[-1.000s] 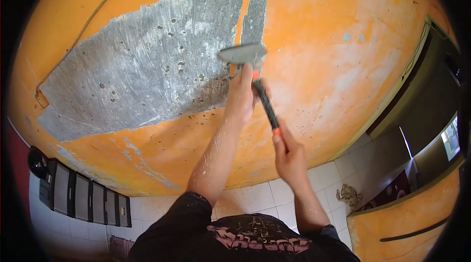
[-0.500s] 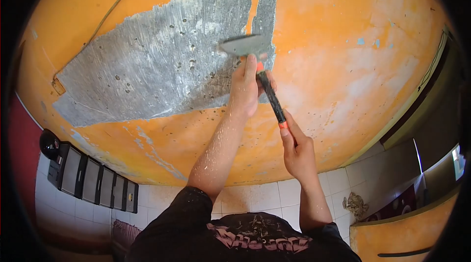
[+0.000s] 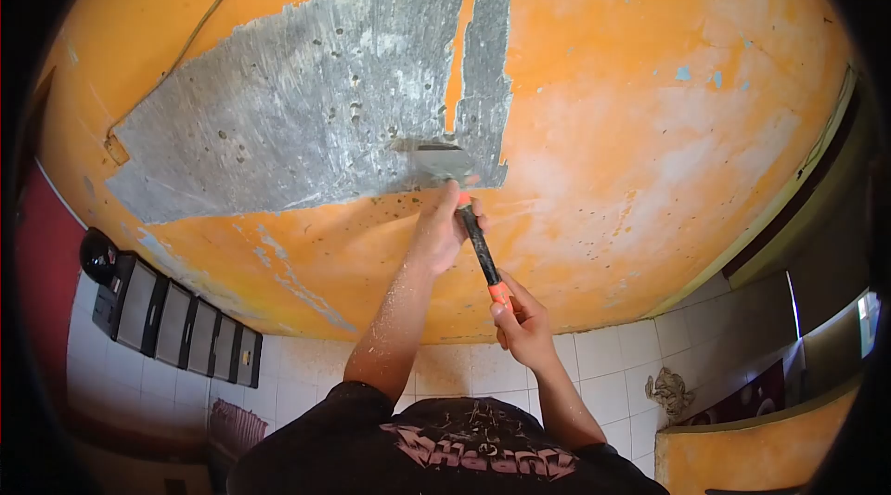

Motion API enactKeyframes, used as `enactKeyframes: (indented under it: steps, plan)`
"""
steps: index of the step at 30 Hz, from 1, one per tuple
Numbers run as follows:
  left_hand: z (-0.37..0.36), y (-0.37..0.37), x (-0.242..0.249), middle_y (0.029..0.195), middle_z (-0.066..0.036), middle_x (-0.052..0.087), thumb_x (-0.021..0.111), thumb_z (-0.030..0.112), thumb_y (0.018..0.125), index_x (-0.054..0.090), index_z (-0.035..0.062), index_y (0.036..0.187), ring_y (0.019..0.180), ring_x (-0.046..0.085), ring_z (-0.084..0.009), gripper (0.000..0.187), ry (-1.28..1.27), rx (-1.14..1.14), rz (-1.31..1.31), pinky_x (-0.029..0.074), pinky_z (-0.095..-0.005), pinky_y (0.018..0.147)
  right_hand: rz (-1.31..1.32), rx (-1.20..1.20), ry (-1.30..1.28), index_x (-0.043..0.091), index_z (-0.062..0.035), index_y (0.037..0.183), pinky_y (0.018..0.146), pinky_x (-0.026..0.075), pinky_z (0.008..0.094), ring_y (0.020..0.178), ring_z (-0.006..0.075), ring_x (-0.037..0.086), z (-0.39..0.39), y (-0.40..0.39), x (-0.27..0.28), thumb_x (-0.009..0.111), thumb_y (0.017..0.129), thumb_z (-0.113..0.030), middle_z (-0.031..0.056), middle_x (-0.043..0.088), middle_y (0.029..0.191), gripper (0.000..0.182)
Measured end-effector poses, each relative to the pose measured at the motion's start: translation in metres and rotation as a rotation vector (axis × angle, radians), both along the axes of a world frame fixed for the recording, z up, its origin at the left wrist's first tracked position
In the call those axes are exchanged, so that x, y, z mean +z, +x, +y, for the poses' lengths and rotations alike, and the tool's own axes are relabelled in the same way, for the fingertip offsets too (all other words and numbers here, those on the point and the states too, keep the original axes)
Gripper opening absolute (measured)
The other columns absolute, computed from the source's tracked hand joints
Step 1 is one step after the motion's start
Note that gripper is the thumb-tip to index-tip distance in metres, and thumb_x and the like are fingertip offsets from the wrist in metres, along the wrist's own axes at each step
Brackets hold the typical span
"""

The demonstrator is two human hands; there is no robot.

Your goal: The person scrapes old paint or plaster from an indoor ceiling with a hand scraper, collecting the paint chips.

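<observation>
On the orange ceiling (image 3: 650,124) | we clamp both hands on the scraper (image 3: 464,207): left hand (image 3: 441,231) near the blade, right hand (image 3: 520,328) at the handle end | blade against bare patch (image 3: 306,115), long axis running far-left to near-right

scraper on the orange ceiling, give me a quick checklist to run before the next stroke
1. Left hand grips high on the scraper, just below the blade: ok.
2. Right hand holds the end of the handle: ok.
3. Blade lies against the bare grey patch at its lower edge: ok.
4. Thin orange strip of paint remains between the two grey areas: not ok.
5. Blade edge sharp and undamaged: cannot tell, too blurred.
6. Orange paint right of the patch sound or loose: cannot tell, though it looks blotchy and faded.
</observation>
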State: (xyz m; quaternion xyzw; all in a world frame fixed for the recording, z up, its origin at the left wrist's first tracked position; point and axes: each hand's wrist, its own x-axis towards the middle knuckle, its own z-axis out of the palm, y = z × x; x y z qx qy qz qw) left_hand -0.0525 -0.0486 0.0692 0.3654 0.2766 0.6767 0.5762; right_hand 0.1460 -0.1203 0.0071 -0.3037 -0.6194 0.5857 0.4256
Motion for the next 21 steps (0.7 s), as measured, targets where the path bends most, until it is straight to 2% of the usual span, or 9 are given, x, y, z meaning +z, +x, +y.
enactKeyframes:
  steps: [2,5,7,8,11,14,17,21]
  plan:
    - [-0.003,0.003,-0.006,0.086,-0.006,0.058,0.048,0.047,0.103,0.043,0.0000,0.138,0.078,0.058,-0.0211,0.059,-0.013,-0.018,0.044,0.050,-0.0395,0.073,0.185,0.124,-0.194,0.036,-0.0071,0.151,0.045,0.040,0.0242,0.048,0.0087,0.048,-0.004,-0.002,-0.019,0.051,0.103,-0.017,0.0025,0.055,0.072,0.051]
    - [-0.004,0.015,-0.004,0.089,-0.006,0.058,0.048,0.042,0.104,0.045,-0.0005,0.137,0.076,0.058,-0.0197,0.054,-0.051,0.009,0.076,0.050,-0.0377,0.073,0.407,0.209,-0.336,0.036,-0.0067,0.149,0.044,0.041,0.0248,0.046,0.0118,0.050,-0.001,-0.008,-0.046,0.047,0.105,-0.023,0.0074,0.059,0.079,0.048]
    - [0.002,0.018,-0.007,0.090,-0.006,0.058,0.048,0.039,0.105,0.046,-0.0002,0.137,0.075,0.058,-0.0192,0.050,-0.060,0.068,0.110,0.050,-0.0368,0.072,0.275,0.173,-0.283,0.039,-0.0070,0.147,0.045,0.041,0.0247,0.046,0.0120,0.049,0.006,-0.011,-0.047,0.042,0.107,-0.029,0.0073,0.057,0.075,0.046]
    - [0.006,0.018,-0.010,0.087,-0.005,0.061,0.047,0.036,0.105,0.057,0.0069,0.111,0.071,0.063,-0.0168,0.031,-0.054,0.088,0.099,0.055,-0.0350,0.069,0.210,0.154,-0.254,0.040,-0.0072,0.145,0.045,0.041,0.0247,0.046,0.0121,0.048,0.010,-0.012,-0.046,0.040,0.107,-0.032,0.0073,0.057,0.073,0.045]
    - [0.005,0.021,0.000,0.088,-0.006,0.061,0.046,0.035,0.106,0.055,0.0073,0.107,0.072,0.063,-0.0176,0.029,-0.018,0.085,0.114,0.056,-0.0363,0.069,0.202,0.151,-0.249,0.042,-0.0089,0.143,0.042,0.039,0.0249,0.043,0.0118,0.045,0.017,-0.007,-0.040,0.036,0.108,-0.036,0.0063,0.054,0.067,0.044]
    - [0.009,0.023,0.007,0.089,-0.006,0.061,0.046,0.034,0.106,0.055,0.0079,0.108,0.071,0.064,-0.0180,0.028,-0.014,0.037,0.028,0.056,-0.0361,0.068,0.332,0.277,-0.395,0.040,-0.0112,0.145,0.039,0.036,0.0251,0.041,0.0110,0.042,0.028,0.002,-0.041,0.035,0.108,-0.037,0.0049,0.050,0.063,0.046]
    - [0.017,0.025,0.009,0.089,-0.007,0.061,0.045,0.034,0.106,0.054,0.0083,0.110,0.070,0.064,-0.0185,0.028,-0.006,0.067,0.052,0.055,-0.0361,0.067,0.388,0.253,-0.453,0.048,-0.0083,0.135,0.038,0.035,0.0243,0.040,0.0108,0.039,0.027,0.003,-0.020,0.036,0.108,-0.036,0.0053,0.050,0.063,0.040]
    - [0.024,0.027,0.013,0.086,-0.006,0.061,0.045,0.035,0.106,0.053,0.0088,0.107,0.068,0.062,-0.0177,0.028,0.012,0.072,0.058,0.055,-0.0357,0.066,0.412,0.270,-0.483,0.046,-0.0091,0.135,0.037,0.033,0.0237,0.039,0.0101,0.037,0.032,0.005,-0.015,0.037,0.108,-0.037,0.0049,0.049,0.063,0.040]
